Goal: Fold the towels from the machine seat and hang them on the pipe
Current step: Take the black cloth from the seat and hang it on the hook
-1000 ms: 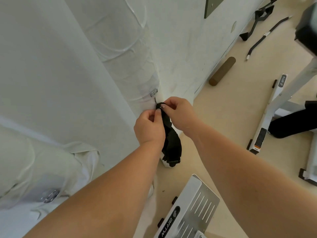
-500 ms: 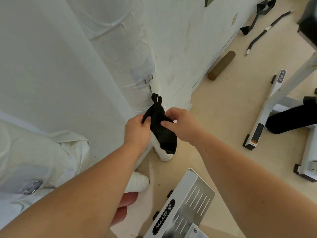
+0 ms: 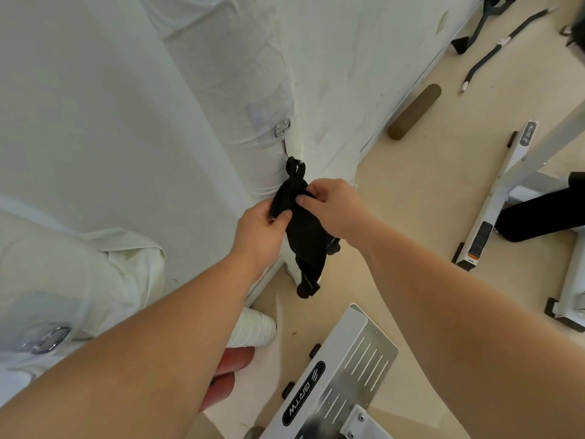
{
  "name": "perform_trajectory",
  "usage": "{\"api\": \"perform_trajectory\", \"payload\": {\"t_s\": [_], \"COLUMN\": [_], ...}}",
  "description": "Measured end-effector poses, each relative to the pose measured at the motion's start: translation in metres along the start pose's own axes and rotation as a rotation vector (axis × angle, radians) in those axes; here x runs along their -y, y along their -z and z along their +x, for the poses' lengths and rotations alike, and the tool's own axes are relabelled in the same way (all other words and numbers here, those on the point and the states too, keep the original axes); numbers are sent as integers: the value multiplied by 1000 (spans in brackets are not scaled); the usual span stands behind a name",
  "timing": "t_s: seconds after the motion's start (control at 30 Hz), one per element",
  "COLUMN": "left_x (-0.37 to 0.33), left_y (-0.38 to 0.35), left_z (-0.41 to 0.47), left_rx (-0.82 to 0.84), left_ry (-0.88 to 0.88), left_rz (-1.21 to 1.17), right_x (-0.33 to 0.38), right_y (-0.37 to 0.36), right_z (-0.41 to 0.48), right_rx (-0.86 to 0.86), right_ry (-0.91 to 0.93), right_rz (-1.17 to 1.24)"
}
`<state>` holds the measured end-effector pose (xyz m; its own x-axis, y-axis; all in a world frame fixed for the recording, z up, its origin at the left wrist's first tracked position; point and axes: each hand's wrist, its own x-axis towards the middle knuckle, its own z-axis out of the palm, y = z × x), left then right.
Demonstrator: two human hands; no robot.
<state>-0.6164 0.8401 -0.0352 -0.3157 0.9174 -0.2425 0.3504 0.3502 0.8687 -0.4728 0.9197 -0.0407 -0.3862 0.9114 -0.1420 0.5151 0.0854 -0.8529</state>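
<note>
Black towel hung at white wrapped pipe, both hands on it

Left hand grip pinched shut on towel's left edge; right hand grip pinched on upper fold, just opp. Towel top loop sits above both grips, apparently caught by pipe near metal clip; the bulk droops below grips toward floor. Judged light, soft, limp, non-fragile, no slip risk. Best hold: edges/corners near top, so the fold stays put

We see bright, even daylight w/ soft shadows; white wall and wrapped pipe look washed out. Wide-angle bends the edges, forearms stretched near the frame bottom. Black towel shows little detail.
</note>
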Motion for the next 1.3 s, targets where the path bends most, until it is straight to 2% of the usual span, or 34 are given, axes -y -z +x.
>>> {"api": "perform_trajectory", "payload": {"t_s": [0.13, 0.23, 0.4, 0.47, 0.6, 0.73, 0.8, 0.87, 1.07, 1.2, 1.3], "left_x": [0, -1, 4, 7, 8, 7, 5, 5, 10, 10, 7], "left_y": [0, -1, -5, -6, -8, -2, 3, 4, 7, 9, 9], "left_z": [6, 10, 9, 9, 6, 1, -2, -4, -4, -1, 2], "left_rx": [-13, -73, -143, -171, -193, -254, -208, -165, -177, -176, -162], "left_ry": [-19, -35, -50, -57, -51, -35, -26, -39, -119, -131, -131], "left_rz": [117, 207, 283, 313, 330, 288, 276, 296, 382, 443, 467], "right_x": [-9, -16, -26, -34, -47, -47, -48, -46, -36, -38, -37], "right_y": [-3, -3, -2, -4, -2, 4, 3, -2, -36, -38, -29], "right_z": [3, 3, -1, -5, -14, -23, -30, -36, -30, -18, -12], "right_rx": [-32, 33, 208, 233, 196, 23, 46, 148, 249, 150, -39], "right_ry": [-41, -78, -123, -139, -207, -260, -355, -402, -360, -276, -265], "right_rz": [-15, -47, -373, -426, -354, -100, 89, 203, 24, -260, -219]}}
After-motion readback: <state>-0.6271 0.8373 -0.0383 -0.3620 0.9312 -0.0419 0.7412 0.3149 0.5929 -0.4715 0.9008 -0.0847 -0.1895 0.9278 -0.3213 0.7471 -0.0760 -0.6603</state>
